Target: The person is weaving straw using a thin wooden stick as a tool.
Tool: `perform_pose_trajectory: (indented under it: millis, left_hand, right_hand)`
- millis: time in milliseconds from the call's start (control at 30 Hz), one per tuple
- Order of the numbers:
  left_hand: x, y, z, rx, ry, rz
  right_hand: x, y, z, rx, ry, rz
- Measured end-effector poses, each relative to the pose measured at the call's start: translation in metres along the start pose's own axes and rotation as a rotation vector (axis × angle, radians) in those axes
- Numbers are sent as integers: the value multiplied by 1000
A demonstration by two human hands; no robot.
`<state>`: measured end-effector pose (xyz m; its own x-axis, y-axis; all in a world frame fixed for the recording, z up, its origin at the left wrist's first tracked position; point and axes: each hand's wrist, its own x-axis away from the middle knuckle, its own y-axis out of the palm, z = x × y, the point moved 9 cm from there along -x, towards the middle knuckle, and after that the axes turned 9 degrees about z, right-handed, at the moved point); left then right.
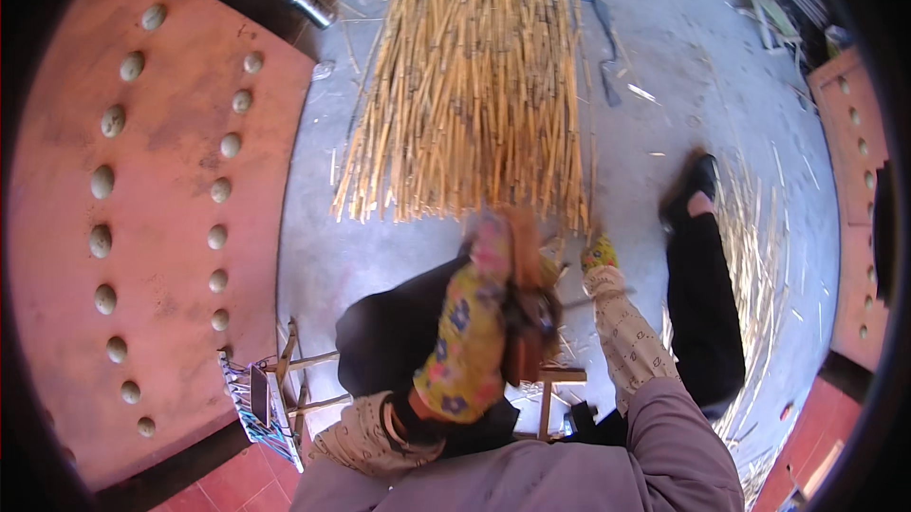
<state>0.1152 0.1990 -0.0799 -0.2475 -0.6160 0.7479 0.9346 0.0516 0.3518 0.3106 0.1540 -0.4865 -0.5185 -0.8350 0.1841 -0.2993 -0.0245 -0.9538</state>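
My left hand, in a yellow and pink floral glove, is closed at the side of a brown wooden tool with a dark middle part. The tool is smeared by motion, so its exact kind cannot be told. A thin rod sticks out from it to the right. My right hand, in a yellow floral glove, is at the lower right corner of a wide layer of straw-coloured reeds. Its fingers are mostly hidden. The reeds lie side by side on the floor, with their near ends just beyond my left hand.
A red-brown door panel with rows of round studs stands at left, a similar panel at right. Loose reeds lie beside my outstretched right leg. A metal flask and a dark curved tool are farther off. A small woven-seat chair is at near left.
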Motion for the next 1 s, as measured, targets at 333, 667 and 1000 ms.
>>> perform_pose_trajectory:
  millis: [333,667,1000]
  left_hand:
    - [8,21,-13,-24,56,-193]
    - [10,19,-71,-165,29,-201]
    - [150,16,-101,-402,206,-790]
  right_hand:
    - [22,-63,-3,-1352,409,-538]
    - [198,-310,-109,-1571,-73,-693]
    - [273,-403,-83,-1587,-749,-152]
